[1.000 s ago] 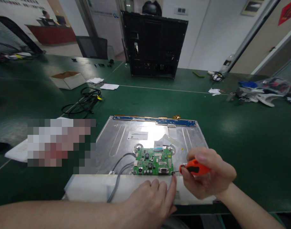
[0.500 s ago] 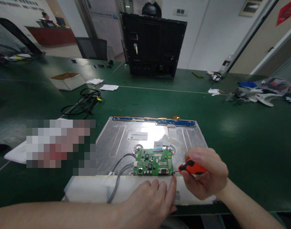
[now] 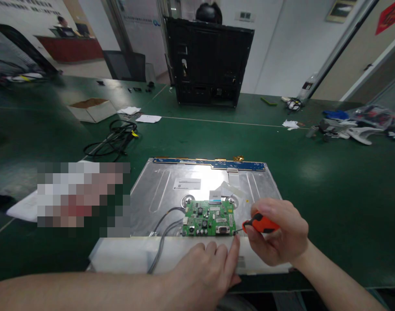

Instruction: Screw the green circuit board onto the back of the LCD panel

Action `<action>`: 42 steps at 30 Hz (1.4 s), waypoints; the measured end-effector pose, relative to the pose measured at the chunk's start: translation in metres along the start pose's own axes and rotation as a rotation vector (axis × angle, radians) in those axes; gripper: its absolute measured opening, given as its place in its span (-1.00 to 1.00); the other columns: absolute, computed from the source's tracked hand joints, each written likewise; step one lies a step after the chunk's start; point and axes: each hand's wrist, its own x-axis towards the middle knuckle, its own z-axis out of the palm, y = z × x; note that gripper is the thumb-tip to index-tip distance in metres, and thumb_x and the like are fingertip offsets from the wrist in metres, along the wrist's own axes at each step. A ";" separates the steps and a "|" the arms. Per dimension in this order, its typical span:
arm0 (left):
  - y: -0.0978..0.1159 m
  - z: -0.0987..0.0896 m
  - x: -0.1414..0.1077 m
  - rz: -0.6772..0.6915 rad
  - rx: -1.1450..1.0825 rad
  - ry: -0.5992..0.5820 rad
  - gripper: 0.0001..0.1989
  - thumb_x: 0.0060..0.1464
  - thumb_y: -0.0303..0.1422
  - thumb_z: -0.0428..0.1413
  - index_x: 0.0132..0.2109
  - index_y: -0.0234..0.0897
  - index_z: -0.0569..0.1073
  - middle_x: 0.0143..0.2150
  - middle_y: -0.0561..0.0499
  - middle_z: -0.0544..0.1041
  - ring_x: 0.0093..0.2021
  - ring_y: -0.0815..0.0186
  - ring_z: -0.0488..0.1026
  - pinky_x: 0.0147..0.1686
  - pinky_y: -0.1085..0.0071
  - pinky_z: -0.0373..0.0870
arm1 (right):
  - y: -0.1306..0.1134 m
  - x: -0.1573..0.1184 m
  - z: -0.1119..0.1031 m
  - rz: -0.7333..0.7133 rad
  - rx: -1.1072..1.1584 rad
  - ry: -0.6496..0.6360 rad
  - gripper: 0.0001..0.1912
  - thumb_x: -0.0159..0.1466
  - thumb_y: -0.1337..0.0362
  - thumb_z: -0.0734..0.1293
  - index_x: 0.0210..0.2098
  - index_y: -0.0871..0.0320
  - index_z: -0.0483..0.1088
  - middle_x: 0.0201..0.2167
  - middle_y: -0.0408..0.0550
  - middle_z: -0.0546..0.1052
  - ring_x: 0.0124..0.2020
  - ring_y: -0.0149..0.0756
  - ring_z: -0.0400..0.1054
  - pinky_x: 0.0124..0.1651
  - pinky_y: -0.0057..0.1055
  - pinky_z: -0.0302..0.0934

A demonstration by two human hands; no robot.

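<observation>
Green counter: screwdriver gripped in right hand points eight-to-nine o'clock toward circuit board; left hand nearer, hold unclear.

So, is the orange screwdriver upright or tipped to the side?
Tipped. The orange screwdriver in the right hand slants sideways, its shaft pointing left to the near right corner of the green board.

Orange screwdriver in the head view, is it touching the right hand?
Touching. The head view shows the orange screwdriver gripped in the right hand, which curls around it.
</observation>
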 end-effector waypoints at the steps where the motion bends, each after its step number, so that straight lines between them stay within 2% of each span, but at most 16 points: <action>1: 0.000 0.000 0.000 0.000 0.001 0.000 -0.46 0.34 -0.15 -0.08 0.25 -0.52 0.18 -0.28 -0.08 0.48 -0.43 0.23 0.40 -0.56 0.31 0.21 | 0.000 0.000 0.000 -0.004 0.003 0.000 -0.46 0.15 0.51 0.25 0.14 0.28 0.22 -0.46 -0.14 0.46 -0.54 -0.39 0.34 -0.57 -0.47 0.28; 4: 0.000 -0.001 0.001 0.000 -0.001 0.010 -0.45 0.32 -0.14 -0.06 0.25 -0.52 0.17 -0.29 -0.09 0.48 -0.43 0.23 0.41 -0.56 0.32 0.22 | -0.002 0.002 -0.001 -0.002 -0.001 -0.005 -0.48 0.16 0.52 0.26 0.13 0.28 0.23 -0.42 -0.10 0.49 -0.48 -0.38 0.39 -0.51 -0.47 0.34; 9: 0.000 -0.003 0.003 -0.005 -0.013 -0.014 -0.43 0.30 -0.13 -0.02 0.23 -0.53 0.18 -0.30 -0.09 0.49 -0.42 0.21 0.43 -0.54 0.33 0.26 | -0.001 0.004 -0.002 0.004 -0.061 0.000 -0.55 0.21 0.46 0.32 0.10 0.24 0.28 -0.52 -0.19 0.44 -0.61 -0.44 0.27 -0.61 -0.52 0.21; 13: -0.001 -0.004 0.003 -0.002 -0.017 -0.033 -0.46 0.30 -0.14 -0.02 0.21 -0.52 0.20 -0.28 -0.11 0.49 -0.39 0.22 0.44 -0.52 0.35 0.27 | 0.002 0.003 -0.001 -0.011 -0.101 0.000 -0.56 0.25 0.36 0.35 0.11 0.24 0.28 -0.54 -0.19 0.45 -0.61 -0.42 0.30 -0.64 -0.50 0.18; 19: -0.001 -0.004 0.002 0.000 -0.027 -0.009 -0.45 0.31 -0.15 -0.04 0.24 -0.53 0.17 -0.28 -0.11 0.49 -0.41 0.22 0.43 -0.55 0.34 0.24 | 0.001 0.000 -0.004 0.011 0.030 -0.035 -0.44 0.18 0.44 0.24 0.19 0.28 0.19 -0.32 -0.02 0.51 -0.40 -0.32 0.45 -0.45 -0.40 0.38; 22: -0.001 -0.005 0.002 0.003 -0.028 -0.022 -0.45 0.31 -0.15 -0.04 0.23 -0.53 0.19 -0.29 -0.12 0.49 -0.42 0.24 0.41 -0.55 0.36 0.21 | 0.000 -0.001 -0.006 0.034 0.032 -0.088 -0.38 0.14 0.48 0.20 0.21 0.29 0.16 -0.31 -0.02 0.51 -0.35 -0.28 0.46 -0.42 -0.37 0.41; 31: -0.001 -0.004 0.002 -0.001 -0.037 -0.020 -0.44 0.31 -0.16 -0.04 0.25 -0.54 0.15 -0.28 -0.11 0.49 -0.41 0.22 0.42 -0.54 0.35 0.23 | 0.000 0.001 0.000 0.000 -0.049 0.012 -0.43 0.17 0.48 0.28 0.18 0.22 0.21 -0.49 -0.18 0.45 -0.60 -0.40 0.29 -0.63 -0.48 0.22; 35: 0.000 -0.005 0.003 -0.009 -0.032 -0.035 -0.43 0.30 -0.15 -0.02 0.25 -0.53 0.16 -0.29 -0.11 0.49 -0.42 0.22 0.42 -0.53 0.35 0.25 | 0.001 0.003 0.000 -0.001 -0.064 0.004 -0.50 0.22 0.44 0.31 0.15 0.21 0.25 -0.55 -0.22 0.41 -0.64 -0.42 0.24 -0.65 -0.49 0.14; 42: -0.001 -0.006 0.003 0.008 -0.023 -0.022 -0.43 0.31 -0.16 -0.05 0.26 -0.56 0.15 -0.26 -0.12 0.50 -0.42 0.21 0.42 -0.56 0.33 0.25 | 0.001 0.001 -0.004 0.014 0.001 -0.044 -0.45 0.19 0.46 0.22 0.18 0.27 0.20 -0.42 -0.11 0.48 -0.51 -0.35 0.38 -0.55 -0.42 0.32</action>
